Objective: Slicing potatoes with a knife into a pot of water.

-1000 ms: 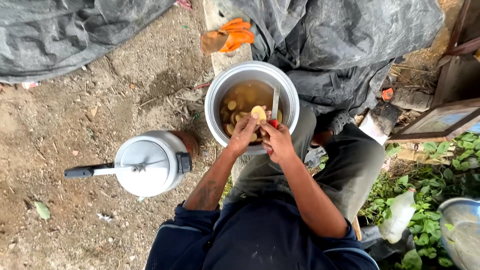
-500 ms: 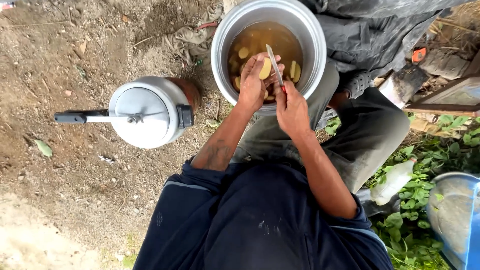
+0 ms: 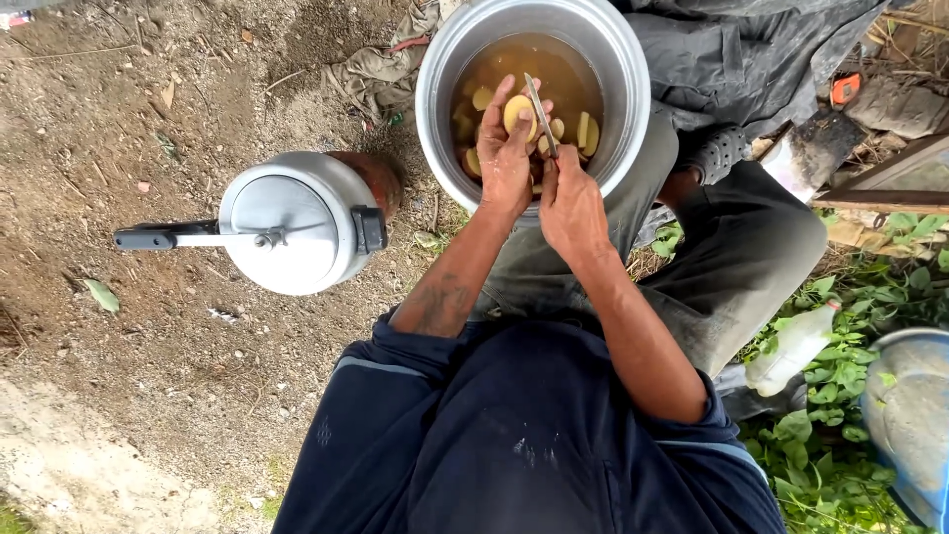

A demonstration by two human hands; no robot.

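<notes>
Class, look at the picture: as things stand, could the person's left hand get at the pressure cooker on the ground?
Probably yes, once freed. The left hand holds a peeled potato over the metal pot. The pressure cooker stands on that side, on bare dirt, nothing between them.

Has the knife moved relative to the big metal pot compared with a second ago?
Yes, slightly. The knife in the right hand was near the pot's right rim; now it sits nearer the pot's centre, against the potato that the left hand holds.
</notes>
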